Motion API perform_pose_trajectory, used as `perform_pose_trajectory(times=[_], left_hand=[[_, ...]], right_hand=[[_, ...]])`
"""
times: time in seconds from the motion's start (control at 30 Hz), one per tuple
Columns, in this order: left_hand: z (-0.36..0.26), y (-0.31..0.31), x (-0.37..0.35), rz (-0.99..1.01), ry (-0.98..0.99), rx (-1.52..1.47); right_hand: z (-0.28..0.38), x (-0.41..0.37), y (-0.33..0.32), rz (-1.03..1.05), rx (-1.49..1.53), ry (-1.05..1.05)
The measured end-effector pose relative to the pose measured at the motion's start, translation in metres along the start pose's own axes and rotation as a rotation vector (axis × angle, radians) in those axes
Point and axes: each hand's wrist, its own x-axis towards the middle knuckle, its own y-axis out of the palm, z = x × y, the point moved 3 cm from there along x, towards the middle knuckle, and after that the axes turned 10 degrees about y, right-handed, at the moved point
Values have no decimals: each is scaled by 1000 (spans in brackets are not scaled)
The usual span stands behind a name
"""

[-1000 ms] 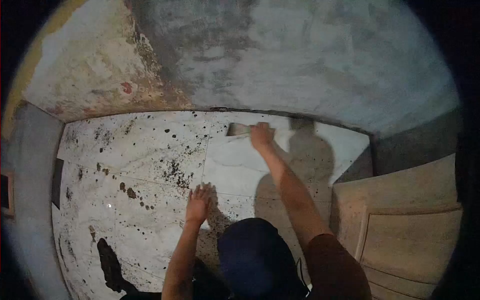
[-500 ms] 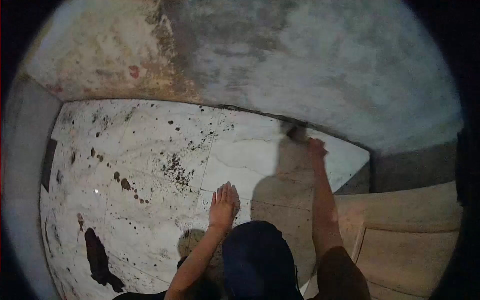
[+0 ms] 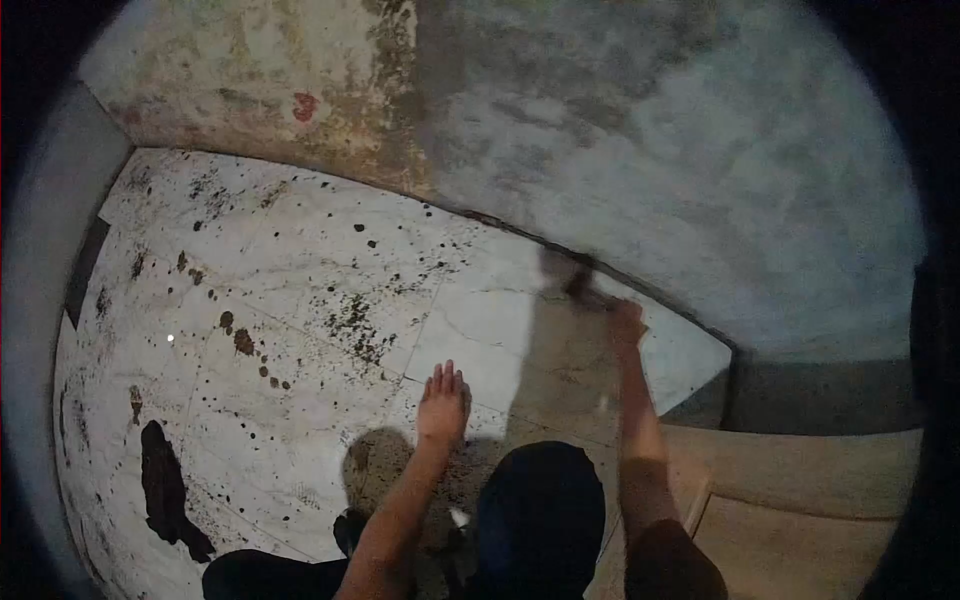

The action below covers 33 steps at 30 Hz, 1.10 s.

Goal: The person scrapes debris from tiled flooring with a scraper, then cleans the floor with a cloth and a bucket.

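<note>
- Head view: the right hand is closed around a small dark hand tool, too blurred to name more closely. Its tip sits at the foot of the plaster wall, where the wall meets the tiled floor.
- The work at the wall's foot would likely go best with the tool held low and flat to the tile, moved in short strokes along the wall, with weight on the other arm.
- The left hand lies palm down on the tile, well out from the wall, with its fingers slightly spread and holding nothing.
- The tool projects beyond the right fingers toward the wall; the grip itself is hidden.
- Dark specks dot the tile out from the wall, and 1 large dark stain lies farthest from it.
</note>
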Motion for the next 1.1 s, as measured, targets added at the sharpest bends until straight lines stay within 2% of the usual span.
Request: perform_pose_trajectory(times=[0.03, 0.07, 0.1, 0.17, 0.23, 0.3, 0.33, 0.4, 0.47, 0.53, 0.6, 0.7, 0.73, 0.83, 0.87, 0.93, 1.03, 1.1], left_hand=[[-5, -4, -2, -59, -9, -13], [-9, -11, -5, 20, 34, 86], [-9, -12, -6, 36, 34, 89], [-10, -16, -1, 106, 23, 114], [-9, -25, 2, 186, 37, 167], [-15, -45, 7, 363, 14, 152], [-15, -48, 9, 369, -19, 133], [-18, -52, 14, 380, -74, 70], [-18, -72, 15, 395, -125, -12], [-6, -36, 9, 316, -117, 44], [-2, -35, 7, 303, -71, 134], [3, -14, 7, 245, -42, 105], [1, -22, 5, 300, -22, 184], [-2, -32, 8, 295, -40, 192], [-4, -45, 9, 354, -8, 182], [-5, -48, 16, 376, -17, 172], [-5, -37, 20, 380, -20, 171], [-10, -36, 21, 359, -26, 182]], right_hand=[[-19, -27, -41, 23, 3, 87], [-45, 1, -13, 42, -316, 109], [-43, -9, -30, -18, -9, 167], [-42, 25, 4, 27, -125, -6], [32, 18, -21, 319, 98, -1], [77, 87, 121, -239, 119, -396], [122, 44, 66, -3, 206, -332], [209, -27, 8, -130, -15, -330], [240, -20, 0, -137, -159, -387], [242, -34, -26, -206, -86, -398], [196, 4, -21, -119, -42, -215], [118, 23, -23, -146, -155, -146], [105, 34, -20, -137, -157, -145], [81, 66, 25, -8, -116, -101], [92, 84, 51, -204, 0, -190], [133, 64, 38, -334, 120, -239], [214, 35, 30, -52, 49, -272], [228, 33, 29, -9, 72, -231]])
